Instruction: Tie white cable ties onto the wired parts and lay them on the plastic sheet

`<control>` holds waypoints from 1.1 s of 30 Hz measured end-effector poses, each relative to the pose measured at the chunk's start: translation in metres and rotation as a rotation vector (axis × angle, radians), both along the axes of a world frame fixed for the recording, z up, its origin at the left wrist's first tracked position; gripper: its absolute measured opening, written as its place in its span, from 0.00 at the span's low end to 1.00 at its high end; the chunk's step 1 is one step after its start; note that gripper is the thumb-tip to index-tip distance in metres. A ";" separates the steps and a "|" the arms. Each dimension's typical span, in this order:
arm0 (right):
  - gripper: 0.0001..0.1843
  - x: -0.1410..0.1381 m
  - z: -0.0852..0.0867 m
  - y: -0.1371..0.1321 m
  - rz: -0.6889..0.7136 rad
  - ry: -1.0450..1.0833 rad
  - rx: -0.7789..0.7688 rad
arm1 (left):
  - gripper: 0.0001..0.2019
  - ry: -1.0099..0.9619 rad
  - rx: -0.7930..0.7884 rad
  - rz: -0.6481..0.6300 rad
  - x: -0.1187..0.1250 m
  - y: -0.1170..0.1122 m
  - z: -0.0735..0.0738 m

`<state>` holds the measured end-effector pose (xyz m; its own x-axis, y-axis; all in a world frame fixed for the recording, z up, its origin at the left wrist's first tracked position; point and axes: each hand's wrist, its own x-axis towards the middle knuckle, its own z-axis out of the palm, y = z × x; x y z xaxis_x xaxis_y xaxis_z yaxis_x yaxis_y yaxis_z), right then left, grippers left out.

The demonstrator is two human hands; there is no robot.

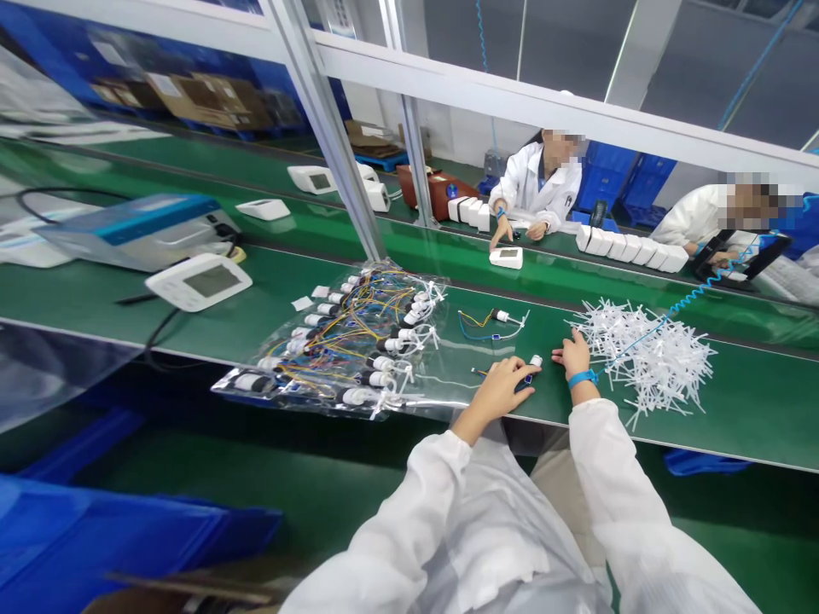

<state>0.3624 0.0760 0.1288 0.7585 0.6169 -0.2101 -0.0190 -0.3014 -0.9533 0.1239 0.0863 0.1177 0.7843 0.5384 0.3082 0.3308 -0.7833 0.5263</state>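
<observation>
My left hand [504, 389] is closed around a small wired motor with a white cap [536, 362], low over the green work surface; its fingers hide part of the motor and wires. Just to the right, my right hand [573, 358] has its fingers apart and no object visible in them. A blue wrist strap [582, 378] circles that wrist. Beside this hand lies a heap of thin white plastic strips [646, 350]. Beyond the left hand, a motor assembly with coloured wires and a white tube [500, 316] lies alone.
Several similar assemblies rest on a clear plastic bag [256, 384] to the left. Farther left are a white display device [201, 281] and a blue-topped grey machine [134, 228]. A metal post [333, 128] rises behind. Across the line, two people in white coats handle white devices [507, 257].
</observation>
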 end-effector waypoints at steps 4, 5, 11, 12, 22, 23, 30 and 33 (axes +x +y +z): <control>0.43 0.007 0.007 0.006 -0.013 0.060 -0.041 | 0.23 -0.006 -0.006 0.000 -0.001 0.001 0.000; 0.43 0.008 0.010 0.007 -0.013 0.072 -0.045 | 0.23 -0.007 -0.006 -0.001 -0.001 0.001 0.000; 0.42 0.006 0.021 0.002 0.015 0.141 -0.013 | 0.22 -0.014 -0.007 0.007 -0.001 0.000 0.001; 0.42 0.004 0.022 -0.002 0.027 0.151 0.005 | 0.22 -0.017 -0.007 0.010 -0.001 0.000 0.001; 0.34 -0.030 0.023 -0.070 0.172 0.181 0.265 | 0.21 -0.065 -0.020 0.040 -0.001 -0.002 0.001; 0.33 -0.033 0.022 -0.078 0.189 0.186 0.305 | 0.21 -0.066 -0.028 0.048 -0.001 -0.002 0.002; 0.23 -0.043 0.022 -0.117 0.186 0.217 0.410 | 0.16 -0.071 -0.089 0.096 -0.003 -0.005 0.008; 0.22 -0.039 0.028 -0.121 0.245 0.246 0.379 | 0.15 -0.066 -0.106 0.113 -0.003 -0.006 0.010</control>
